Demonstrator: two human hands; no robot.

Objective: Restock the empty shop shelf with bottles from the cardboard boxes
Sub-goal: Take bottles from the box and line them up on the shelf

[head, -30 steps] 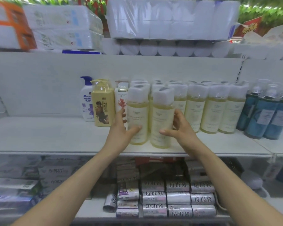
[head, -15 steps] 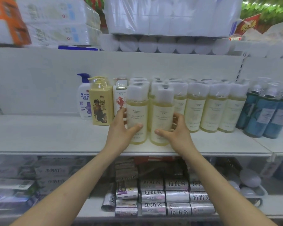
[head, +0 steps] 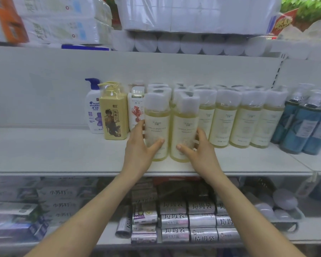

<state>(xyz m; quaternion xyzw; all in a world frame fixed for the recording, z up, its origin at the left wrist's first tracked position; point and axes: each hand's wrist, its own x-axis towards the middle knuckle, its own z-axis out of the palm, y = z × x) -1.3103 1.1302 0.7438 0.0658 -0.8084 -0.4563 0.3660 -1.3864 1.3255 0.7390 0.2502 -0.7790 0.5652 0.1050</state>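
While upright, bottles [head: 157, 125] between left hand [head: 139, 152], right hand [head: 201, 153]

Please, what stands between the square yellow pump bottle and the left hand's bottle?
A white plastic bottle with a red floral label, shown in the head view.
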